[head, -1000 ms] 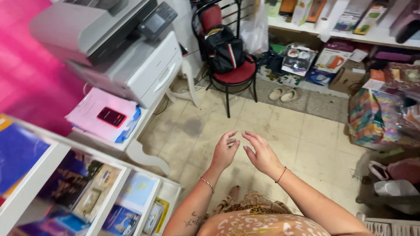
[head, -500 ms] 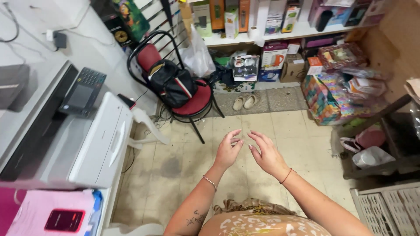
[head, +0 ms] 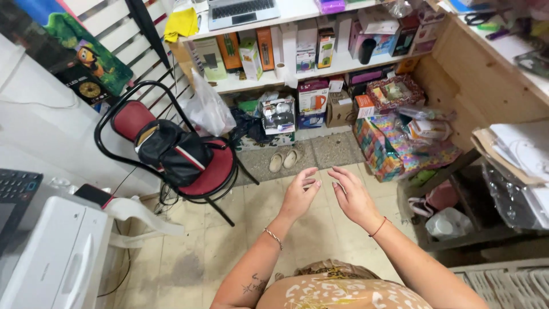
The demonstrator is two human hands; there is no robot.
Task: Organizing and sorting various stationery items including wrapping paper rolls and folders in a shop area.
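The person's body is cut off at the bottom of the frame, so only the two forearms and a bit of patterned top show. The white printer [head: 51, 257] in the lower left is cut off too, and so is the white crate [head: 503, 283] in the lower right. Many small boxes on the shelf [head: 320, 68] at the top are too small to tell apart.

The left hand [head: 298, 197] is raised in the middle of the frame, over the tiled floor [head: 229, 246]. Its fingers are loosely curled and a little apart, and it holds nothing. A thin bracelet [head: 273, 237] sits on its wrist.

The right hand [head: 354, 197] is just beside it, not touching. Its fingers are spread a bit and bent, and it is empty too. A dark band [head: 377, 227] goes round that wrist. The palms face each other with a small gap between them.

Past the fingertips, a pair of pale slippers [head: 284, 161] lies on the floor near the shelf. To the left stands a red chair [head: 137, 117] with a black bag [head: 171, 151] on its seat. To the right is a bright, colourful bag [head: 380, 149].
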